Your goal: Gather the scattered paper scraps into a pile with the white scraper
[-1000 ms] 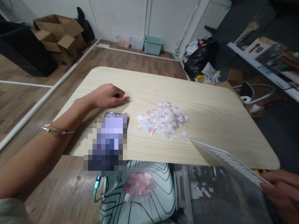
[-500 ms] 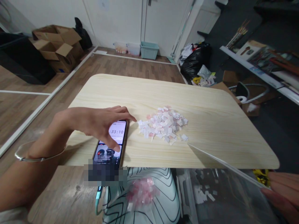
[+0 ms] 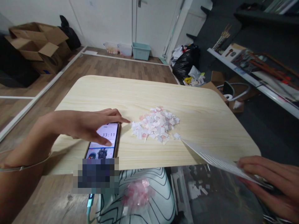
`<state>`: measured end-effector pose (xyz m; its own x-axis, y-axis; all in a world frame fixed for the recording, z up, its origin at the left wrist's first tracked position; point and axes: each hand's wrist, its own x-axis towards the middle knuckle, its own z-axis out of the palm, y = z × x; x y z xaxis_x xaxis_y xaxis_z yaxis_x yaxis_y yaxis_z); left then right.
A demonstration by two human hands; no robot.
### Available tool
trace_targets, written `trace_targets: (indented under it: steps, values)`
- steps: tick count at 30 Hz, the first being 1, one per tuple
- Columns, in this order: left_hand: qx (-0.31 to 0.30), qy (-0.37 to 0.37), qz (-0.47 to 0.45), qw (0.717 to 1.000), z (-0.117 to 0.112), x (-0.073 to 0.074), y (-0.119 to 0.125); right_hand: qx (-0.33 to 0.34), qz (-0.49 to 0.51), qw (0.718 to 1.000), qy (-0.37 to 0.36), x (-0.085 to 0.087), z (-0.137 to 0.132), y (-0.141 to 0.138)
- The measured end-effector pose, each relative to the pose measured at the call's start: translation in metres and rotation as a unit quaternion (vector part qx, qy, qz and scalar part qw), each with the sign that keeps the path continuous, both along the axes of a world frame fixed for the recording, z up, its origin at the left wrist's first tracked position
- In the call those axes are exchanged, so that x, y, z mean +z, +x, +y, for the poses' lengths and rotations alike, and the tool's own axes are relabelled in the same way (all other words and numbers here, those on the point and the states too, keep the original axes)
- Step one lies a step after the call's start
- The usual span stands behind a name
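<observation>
My left hand (image 3: 93,126) reaches over a phone (image 3: 106,144) at the table's front left. Its thumb is over the lit screen and its index finger stretches towards a pile of small white and pinkish squares (image 3: 156,123); thumb and fingers are apart. At the right, my right hand (image 3: 273,183) grips a thin white striped sheet (image 3: 210,155) between thumb and fingers. The sheet's far tip points at a loose square by the pile. A shiny metal piece (image 3: 265,182) shows beside these fingers; its kind is unclear.
Below the table edge, a clear bag of pink pieces (image 3: 137,193) lies on a patterned cloth (image 3: 161,199). Beside it is a clear plastic bin (image 3: 224,199) with white scraps. A cable (image 3: 90,205) runs down from the phone. Cardboard boxes (image 3: 44,46) stand at the far left.
The view has shifted, so table and pile appear further left. My right hand has come further into view with the striped sheet, now showing its face. My left hand stays over the phone.
</observation>
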<state>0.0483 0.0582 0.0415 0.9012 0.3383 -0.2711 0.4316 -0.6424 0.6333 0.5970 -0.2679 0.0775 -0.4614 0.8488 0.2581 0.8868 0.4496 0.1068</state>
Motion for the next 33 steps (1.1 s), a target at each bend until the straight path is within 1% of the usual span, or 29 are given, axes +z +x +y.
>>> trace_targets:
  steps: [1,3,6,10,13,15,18,21,25,27,29,30,33]
  values:
    - [0.006,-0.029,-0.003,1.0,0.002,0.003,-0.001,0.009,0.004,1.0,0.003,-0.002,0.0,0.004]
    - [0.025,-0.086,0.001,0.996,0.006,0.008,-0.001,0.0,0.01,1.0,0.006,-0.006,0.0,0.005]
    - [0.044,-0.132,0.009,0.99,0.009,0.01,0.001,0.004,0.01,1.0,-0.013,-0.009,0.001,-0.002]
    - [0.052,-0.131,0.006,0.99,0.008,0.006,0.002,-0.001,0.006,0.999,-0.031,-0.008,-0.001,-0.007]
    - [0.051,-0.129,0.006,0.99,0.008,0.002,0.001,-0.02,0.021,0.999,-0.032,-0.006,-0.002,-0.001]
    - [0.052,-0.124,0.007,0.991,0.009,0.001,0.001,-0.018,0.027,0.999,-0.031,-0.008,-0.002,0.003]
    - [0.051,-0.115,0.0,0.992,0.009,0.001,0.003,0.015,0.024,0.999,-0.024,-0.013,0.003,0.002]
    - [0.049,-0.11,-0.007,0.993,0.01,0.002,0.004,0.042,0.02,0.999,-0.018,-0.017,0.011,-0.01]
    - [0.037,-0.116,-0.005,0.993,0.011,0.001,0.003,0.076,-0.02,0.996,-0.033,-0.01,0.026,-0.029]
    - [0.037,-0.124,-0.006,0.992,0.011,0.0,0.003,0.106,-0.053,0.992,-0.046,-0.006,0.032,-0.035]
    - [0.038,-0.129,-0.007,0.991,0.011,0.0,0.003,0.124,-0.065,0.989,-0.047,-0.006,0.034,-0.038]
    - [0.039,-0.129,-0.009,0.991,0.01,0.001,0.003,0.119,-0.06,0.99,-0.041,-0.008,0.033,-0.039]
    - [0.038,-0.122,-0.006,0.992,0.009,0.002,0.004,0.077,-0.03,0.996,-0.025,-0.017,0.025,-0.038]
